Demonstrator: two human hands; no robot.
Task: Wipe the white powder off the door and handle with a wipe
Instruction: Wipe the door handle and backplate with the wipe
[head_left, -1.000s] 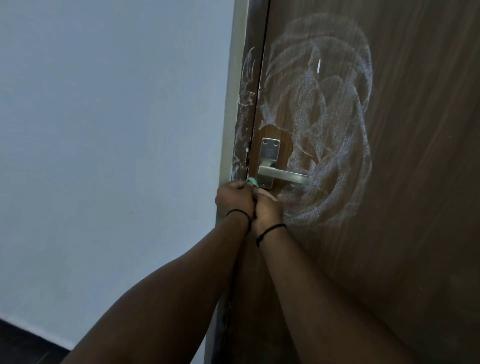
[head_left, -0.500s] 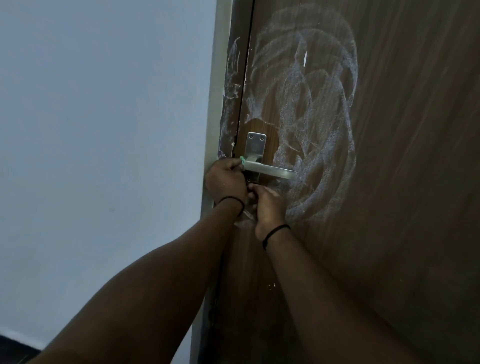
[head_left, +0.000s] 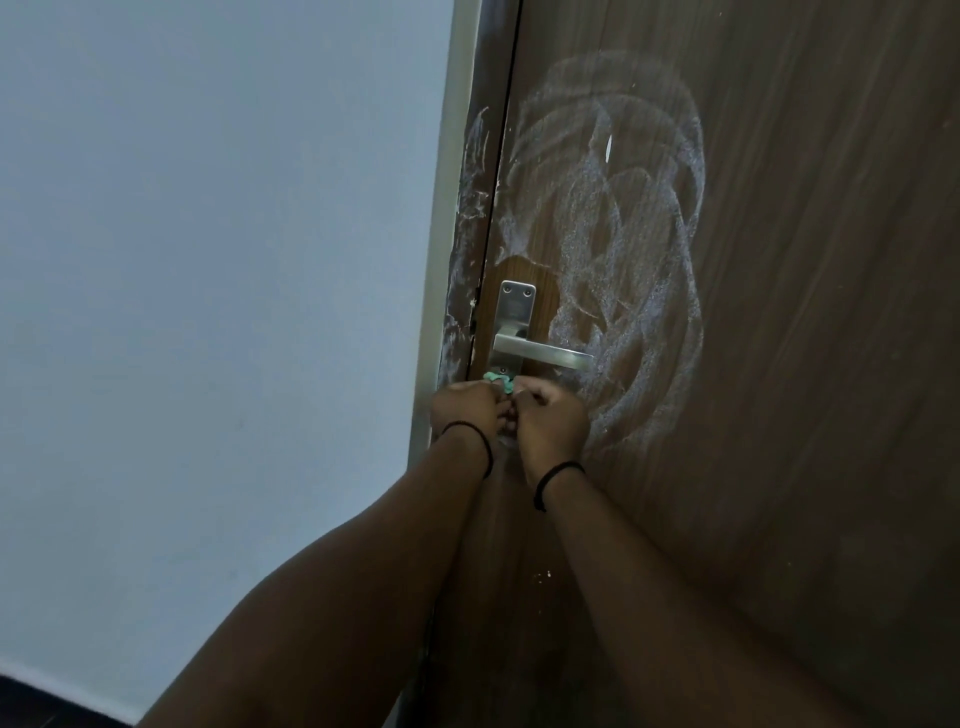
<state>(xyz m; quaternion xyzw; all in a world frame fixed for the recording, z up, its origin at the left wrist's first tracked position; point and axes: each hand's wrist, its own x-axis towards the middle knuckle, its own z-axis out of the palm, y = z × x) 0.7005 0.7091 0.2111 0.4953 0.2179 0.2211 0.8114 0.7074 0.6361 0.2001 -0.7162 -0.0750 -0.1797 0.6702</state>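
Observation:
A brown wooden door (head_left: 779, 364) carries broad swirls of white powder (head_left: 623, 249) above and to the right of a silver lever handle (head_left: 540, 354). A patch around the handle plate is clean. Just below the plate, my left hand (head_left: 465, 408) and my right hand (head_left: 550, 421) meet, fingers curled. A small green wipe (head_left: 497, 382) shows between them; both hands seem to pinch it, and most of it is hidden behind the fingers.
The door frame (head_left: 467, 218) left of the door edge also has white powder streaks. A pale wall (head_left: 208, 312) fills the left side. A few white specks (head_left: 543, 576) dot the door lower down. Dark floor shows at the bottom left.
My left hand has dropped from beside the lever to just below the handle plate, joining my right hand. The view has shifted slightly; the powder swirls look the same.

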